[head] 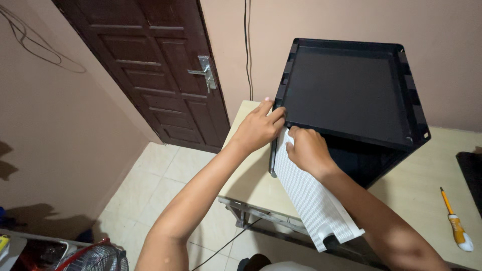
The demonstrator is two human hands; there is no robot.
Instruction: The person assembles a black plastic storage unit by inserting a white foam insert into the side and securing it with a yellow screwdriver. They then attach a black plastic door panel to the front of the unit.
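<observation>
1. Perforated white panel point(314, 200): lower centre of frame, nearest the camera. Long axis runs diagonally from lower right up to the upper left, its top end tucked against the left edge of the black case point(351, 95). Bottom end has a curled lip hanging past the table edge.
2. Right hand point(307, 149): sits on the panel's upper end, fingers curled and pressed together, thumb side pinching the panel's top corner. Grip detail under the fingers is hidden.
3. Left hand point(258, 128): just left of the right hand and slightly farther up frame. Fingers extended, close together, fingertips on the case's left front corner, seemingly bracing it. Not gripping the panel as far as I can tell.
4. Key relation: the panel lies directly under and below the right hand and extends back towards the person; the seam where it meets the case is between the two hands. Right hand is on the panel, left is on the case.
5. Black case: centre to upper right, open tray-like face up, resting on the pale table point(416, 185).
6. Yellow-handled screwdriver point(454, 223): right edge of frame, flat on the table, well apart from both hands.
7. Farther out: red fan guard point(93, 256) at lower left on the tiled floor point(150, 185), dark wooden door point(150, 65) at upper left, cable point(248, 50) down the wall behind the case.
</observation>
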